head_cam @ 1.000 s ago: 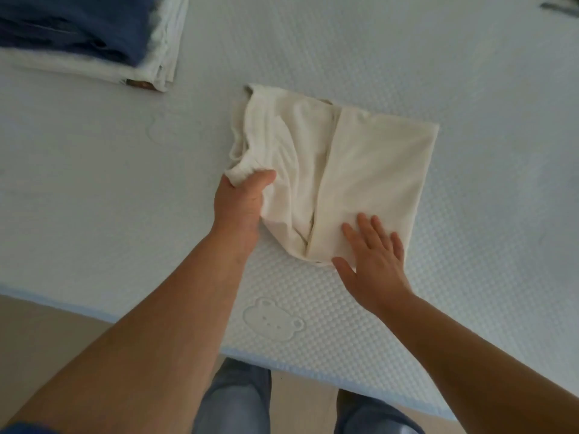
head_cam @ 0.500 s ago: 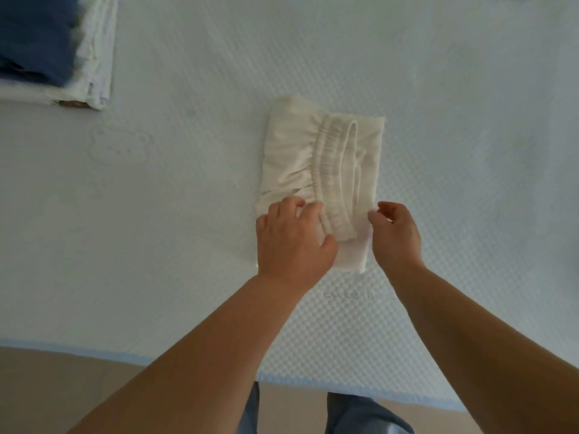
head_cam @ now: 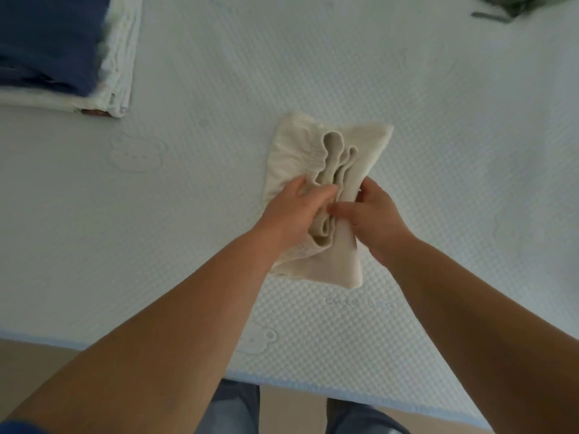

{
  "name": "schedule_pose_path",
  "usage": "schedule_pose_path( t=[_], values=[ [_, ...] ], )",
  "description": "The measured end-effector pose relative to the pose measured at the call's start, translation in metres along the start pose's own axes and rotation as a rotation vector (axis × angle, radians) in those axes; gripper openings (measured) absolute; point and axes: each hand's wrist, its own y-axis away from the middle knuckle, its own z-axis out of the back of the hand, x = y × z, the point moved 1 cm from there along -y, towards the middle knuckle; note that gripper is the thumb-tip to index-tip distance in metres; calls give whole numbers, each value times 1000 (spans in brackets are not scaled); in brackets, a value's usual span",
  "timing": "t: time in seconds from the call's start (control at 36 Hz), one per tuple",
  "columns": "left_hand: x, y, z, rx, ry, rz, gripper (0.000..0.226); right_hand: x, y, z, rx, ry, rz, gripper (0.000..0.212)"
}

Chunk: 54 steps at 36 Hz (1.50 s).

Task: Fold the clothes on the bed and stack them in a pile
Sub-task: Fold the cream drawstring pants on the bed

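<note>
- The bed (head_cam: pixel 407 89) fills the frame, its quilted white cover dimpled, bear shapes pressed into it.
- My pile (head_cam: pixel 62 51) sits upper left: a navy garment on white ones, folded flat.
- The cream shorts (head_cam: pixel 300 151), soft with a gathered elastic waistband, lie at centre, bunched so I can lift them.
- My left hand (head_cam: pixel 291 211) and right hand (head_cam: pixel 372 217) both clutch the folded layers.

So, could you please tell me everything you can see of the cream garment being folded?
The cream garment is soft, matte fabric, folded into a narrow bundle with a gathered elastic waistband showing along its top. Its far end rests on the white textured mattress; the near end looks lifted. The left hand and right hand both grip it from opposite sides, fingers curled into the layers.
</note>
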Motion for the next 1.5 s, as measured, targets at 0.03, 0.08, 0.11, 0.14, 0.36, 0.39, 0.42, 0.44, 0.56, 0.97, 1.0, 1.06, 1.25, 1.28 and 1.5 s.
schedule_pose_path(
  t=[0.03,0.08,0.11,0.14,0.36,0.39,0.42,0.44,0.56,0.97,1.0,1.06,1.25,1.28,1.5],
  values=[
    [-4,6,8,24,40,6,75,11,7,-9,-10,106,59,42],
    [-10,17,26,79,162,16,68,33,21,-31,-23,303,176,43],
    [-9,22,38,104,235,28,64,44,27,-45,-16,371,214,47],
    [-6,26,51,129,322,43,59,54,32,-60,5,415,242,55],
    [64,19,167,107,712,212,54,75,26,-182,308,358,102,51],
    [75,16,175,81,708,247,52,69,22,-189,279,381,93,44],
    [84,12,181,51,707,273,48,62,20,-192,228,417,98,40],
    [91,9,186,17,710,294,44,55,17,-192,165,459,107,38],
    [105,2,190,-91,626,311,40,27,14,-172,-178,617,107,46],
    [117,-12,168,-246,395,244,42,-51,12,-139,83,-178,-400,54],
    [118,-13,167,-258,396,250,41,-57,15,-139,100,-165,-405,52],
    [118,-13,165,-281,388,239,28,-67,21,-141,113,-127,-397,45],
    [117,-6,168,-220,397,231,19,-66,24,-135,181,-162,-362,27],
    [115,-4,169,-192,399,237,20,-61,21,-133,161,-145,-333,31],
    [98,19,169,-186,291,255,23,-12,11,-127,96,-388,-416,26]
  ],
)
